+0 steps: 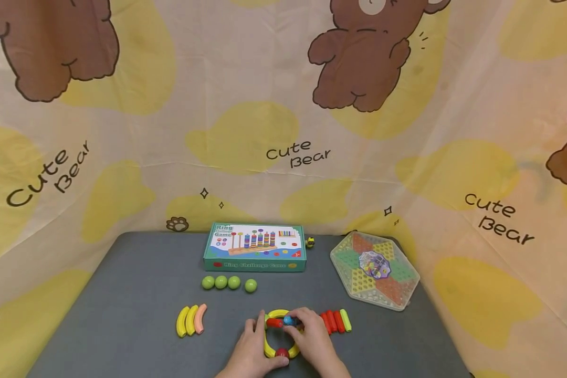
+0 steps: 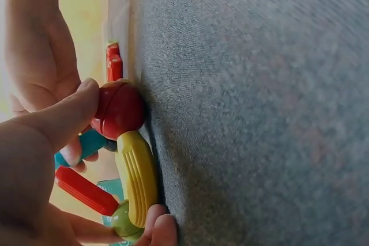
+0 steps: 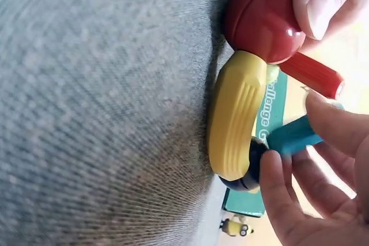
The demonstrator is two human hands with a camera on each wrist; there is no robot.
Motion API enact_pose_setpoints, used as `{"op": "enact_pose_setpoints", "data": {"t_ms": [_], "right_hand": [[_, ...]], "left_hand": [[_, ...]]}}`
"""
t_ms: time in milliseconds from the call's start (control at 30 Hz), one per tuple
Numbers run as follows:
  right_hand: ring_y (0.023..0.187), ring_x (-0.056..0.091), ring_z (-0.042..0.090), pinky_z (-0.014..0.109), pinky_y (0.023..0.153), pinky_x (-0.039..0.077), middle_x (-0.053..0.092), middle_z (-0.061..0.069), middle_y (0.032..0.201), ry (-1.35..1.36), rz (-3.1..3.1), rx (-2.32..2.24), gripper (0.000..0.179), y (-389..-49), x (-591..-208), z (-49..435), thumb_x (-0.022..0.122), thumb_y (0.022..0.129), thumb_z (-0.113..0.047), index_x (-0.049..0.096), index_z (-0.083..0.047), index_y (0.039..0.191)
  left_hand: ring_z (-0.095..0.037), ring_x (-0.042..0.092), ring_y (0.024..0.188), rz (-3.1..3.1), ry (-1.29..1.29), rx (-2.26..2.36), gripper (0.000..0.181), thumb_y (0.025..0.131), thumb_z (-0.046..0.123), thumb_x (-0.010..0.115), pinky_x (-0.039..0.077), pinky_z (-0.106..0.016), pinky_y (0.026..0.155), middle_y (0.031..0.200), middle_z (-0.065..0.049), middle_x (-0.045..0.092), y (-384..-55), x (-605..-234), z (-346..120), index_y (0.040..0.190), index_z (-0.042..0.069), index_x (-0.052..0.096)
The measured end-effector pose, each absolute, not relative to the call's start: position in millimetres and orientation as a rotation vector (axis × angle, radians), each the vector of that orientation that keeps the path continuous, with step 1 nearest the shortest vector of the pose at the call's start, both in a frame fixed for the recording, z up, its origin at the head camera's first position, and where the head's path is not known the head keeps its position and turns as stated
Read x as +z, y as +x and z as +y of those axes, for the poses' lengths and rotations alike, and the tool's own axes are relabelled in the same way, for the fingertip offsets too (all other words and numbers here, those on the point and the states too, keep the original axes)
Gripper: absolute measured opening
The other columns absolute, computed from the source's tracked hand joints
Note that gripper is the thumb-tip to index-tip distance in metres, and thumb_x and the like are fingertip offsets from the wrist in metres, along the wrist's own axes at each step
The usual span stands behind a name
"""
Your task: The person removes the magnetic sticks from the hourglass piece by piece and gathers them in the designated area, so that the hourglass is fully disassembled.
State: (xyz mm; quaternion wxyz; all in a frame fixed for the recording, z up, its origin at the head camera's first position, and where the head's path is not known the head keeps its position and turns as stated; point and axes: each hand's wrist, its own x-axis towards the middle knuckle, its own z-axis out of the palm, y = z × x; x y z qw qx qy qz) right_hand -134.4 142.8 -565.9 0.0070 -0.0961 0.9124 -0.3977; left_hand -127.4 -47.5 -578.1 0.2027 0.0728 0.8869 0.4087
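Yellow curved rods (image 3: 236, 119) and balls form a ring lying on the table. Its red ball (image 1: 282, 354) is nearest the person, the green ball (image 2: 127, 223) farther off at the left, the dark blue ball (image 3: 256, 168) at the right. From the green ball a red straight rod (image 1: 274, 323) slants upward. My left hand (image 1: 252, 346) holds the ring's left side, thumb against the red ball, fingers by the green one. With thumb and fingers my right hand (image 1: 314, 336) pinches a blue straight rod (image 3: 297, 135), its lower end at the dark blue ball.
Two yellow curved rods (image 1: 187, 320) and a pink one (image 1: 200, 318) lie left. Several green balls (image 1: 221, 282) sit before the game box (image 1: 255, 249). Right are red rods (image 1: 331, 321), a light green rod (image 1: 345, 320) and a hexagonal board (image 1: 375, 270). A small figure (image 1: 310, 242) stands beside the box.
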Motion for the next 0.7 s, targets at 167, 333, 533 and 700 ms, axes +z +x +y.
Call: {"op": "enact_pose_setpoints", "data": {"t_ms": [167, 333, 533, 700], "right_hand": [[0.078, 0.060, 0.001, 0.021, 0.068, 0.053, 0.069, -0.005, 0.094, -0.286, 2.834, -1.303, 0.026, -136.0, -566.1, 143.7, 0.078, 0.088, -0.029, 0.074, -0.012, 0.107], [0.079, 0.062, 0.004, 0.021, 0.067, 0.053, 0.070, -0.002, 0.096, -0.230, 2.824, -1.364, 0.029, -135.6, -562.2, 148.3, 0.075, 0.091, -0.028, 0.073, -0.008, 0.112], [0.083, 0.063, 0.006, 0.021, 0.069, 0.054, 0.070, -0.002, 0.101, -0.141, 2.833, -1.379, 0.028, -135.0, -554.0, 157.2, 0.069, 0.097, -0.025, 0.070, -0.007, 0.117], [0.080, 0.060, 0.005, 0.021, 0.069, 0.052, 0.068, -0.003, 0.096, -0.077, 2.881, -1.381, 0.030, -133.0, -547.4, 168.1, 0.065, 0.099, -0.027, 0.068, -0.005, 0.120]], "left_hand": [[-0.043, 0.055, 0.110, 2.461, 0.196, 1.186, 0.119, 0.074, 0.046, 0.088, 0.048, -0.062, 0.090, 0.130, -0.030, 0.044, -129.0, -578.0, -48.8, 0.156, -0.007, 0.021], [-0.051, 0.047, 0.123, 2.501, 0.227, 1.155, 0.105, 0.073, 0.027, 0.081, 0.045, -0.066, 0.094, 0.142, -0.032, 0.041, -131.3, -576.4, -52.8, 0.156, -0.005, 0.025], [-0.041, 0.044, 0.116, 2.558, 0.252, 1.136, 0.097, 0.078, 0.035, 0.081, 0.044, -0.062, 0.092, 0.139, -0.026, 0.039, -128.4, -576.2, -55.5, 0.155, 0.001, 0.034], [-0.035, 0.042, 0.109, 2.584, 0.265, 1.131, 0.089, 0.079, 0.028, 0.080, 0.045, -0.056, 0.089, 0.132, -0.022, 0.043, -128.5, -577.1, -56.8, 0.153, 0.003, 0.038]]}}
